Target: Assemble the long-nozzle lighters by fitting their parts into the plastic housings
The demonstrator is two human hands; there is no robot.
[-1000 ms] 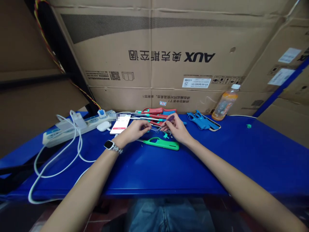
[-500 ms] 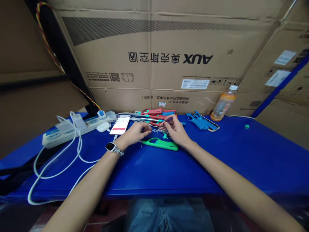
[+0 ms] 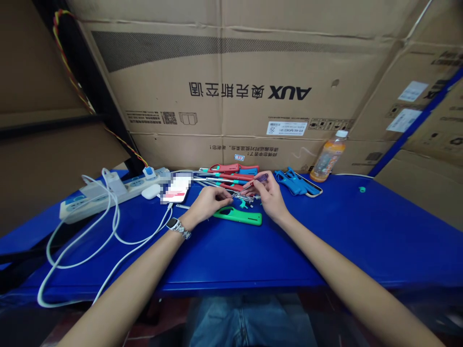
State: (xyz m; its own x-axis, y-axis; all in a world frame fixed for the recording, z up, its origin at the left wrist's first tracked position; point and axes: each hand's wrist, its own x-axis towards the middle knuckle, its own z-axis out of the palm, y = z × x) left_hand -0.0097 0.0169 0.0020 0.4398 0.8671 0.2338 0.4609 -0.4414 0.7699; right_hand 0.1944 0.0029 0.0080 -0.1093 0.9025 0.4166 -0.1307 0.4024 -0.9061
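My right hand (image 3: 272, 198) is closed around a small screwdriver (image 3: 261, 179) with a dark purple handle, its thin shaft pointing left and down. Facing it, my left hand (image 3: 211, 201) has thumb and fingers pinched together; anything between them is too small to make out. Both hands hover around a pile of small metal and plastic bits (image 3: 246, 197) on the blue table (image 3: 231, 260). A green long-necked lighter (image 3: 240, 216) lies just in front of the pile, its neck passing under my left hand. Red lighters (image 3: 227, 168) lie behind.
To the right are blue lighters (image 3: 294, 182) on a phone-like slab, and an orange drink bottle (image 3: 328, 156). At left sit a phone (image 3: 175, 190), a white case (image 3: 151, 192), a power strip (image 3: 123, 193) and looped white cables (image 3: 116, 221). Cardboard (image 3: 249, 58) stands behind.
My left hand has shifted slightly right, toward the small bits. The right hand has turned the screwdriver so its shaft now shows, aimed left. The view has shifted a little.
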